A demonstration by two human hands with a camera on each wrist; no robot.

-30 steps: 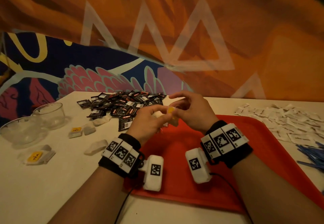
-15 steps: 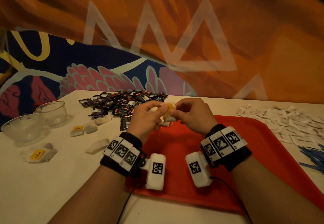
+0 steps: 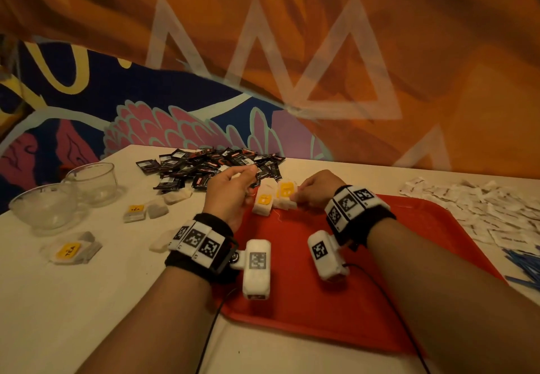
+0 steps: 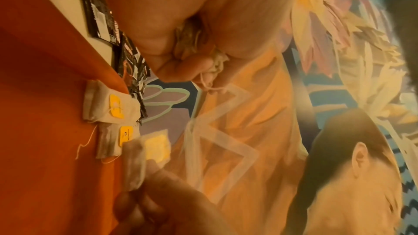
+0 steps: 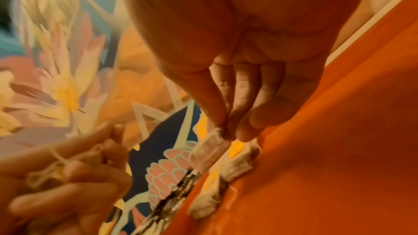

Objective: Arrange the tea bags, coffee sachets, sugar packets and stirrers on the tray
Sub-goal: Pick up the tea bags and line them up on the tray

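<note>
Currently, a tea bag is pinched by the right hand at the red tray's far edge; string is bunched in the left hand. Light, soft and easily torn, it is probably best held by its edges.

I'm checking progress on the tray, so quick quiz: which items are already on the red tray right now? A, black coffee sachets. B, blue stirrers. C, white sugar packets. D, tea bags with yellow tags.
D: tea bags with yellow tags sit at the far left corner of the red tray, while the coffee sachets, sugar packets and stirrers lie on the table beside it.
</note>
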